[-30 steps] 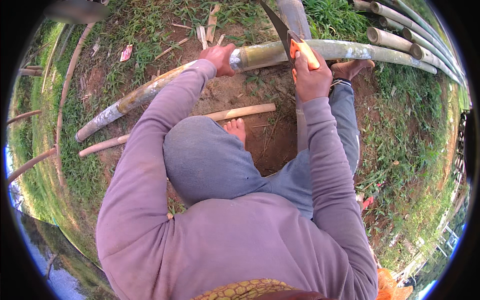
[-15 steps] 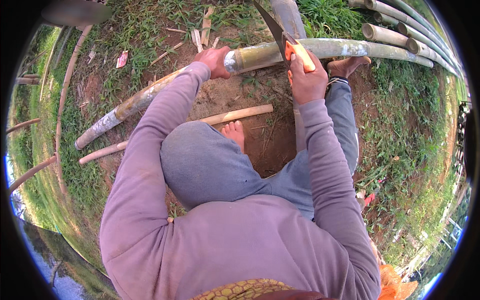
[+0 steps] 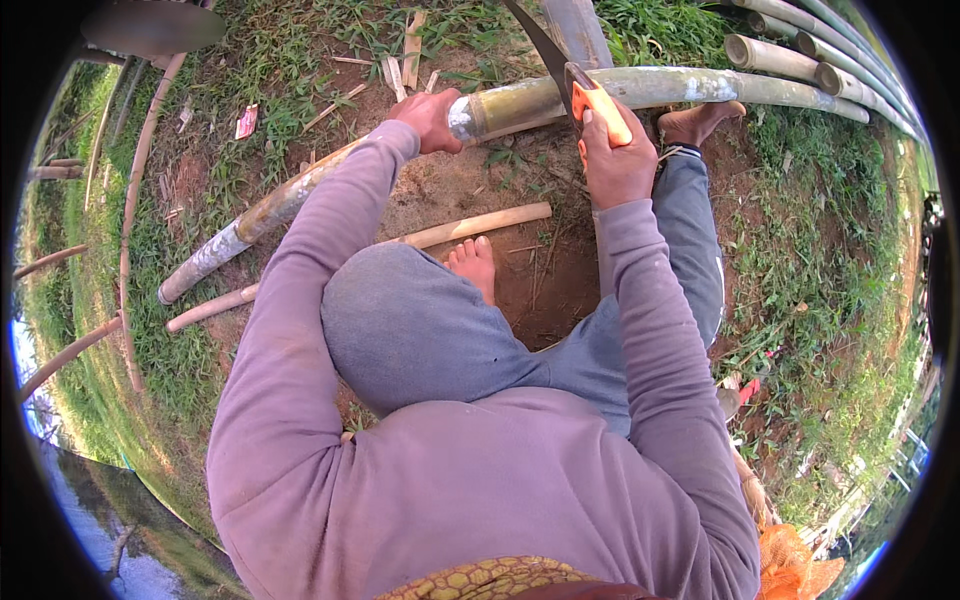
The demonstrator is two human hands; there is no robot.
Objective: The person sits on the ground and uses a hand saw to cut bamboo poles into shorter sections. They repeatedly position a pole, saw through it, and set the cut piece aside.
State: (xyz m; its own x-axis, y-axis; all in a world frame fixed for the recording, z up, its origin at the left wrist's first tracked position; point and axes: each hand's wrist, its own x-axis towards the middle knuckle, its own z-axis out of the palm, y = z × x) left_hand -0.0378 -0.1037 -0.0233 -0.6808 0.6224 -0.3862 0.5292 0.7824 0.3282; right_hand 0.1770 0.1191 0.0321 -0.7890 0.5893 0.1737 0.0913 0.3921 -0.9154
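Lying across the far ground from lower left to upper right, your bamboo pole (image 3: 520, 100) looks green-grey with pale, chalky patches. Your left hand (image 3: 428, 118) is wrapped closed around it just left of the blade. Your right hand (image 3: 618, 160) is clenched on the orange handle of the saw (image 3: 560, 70), its dark blade crossing the pole.
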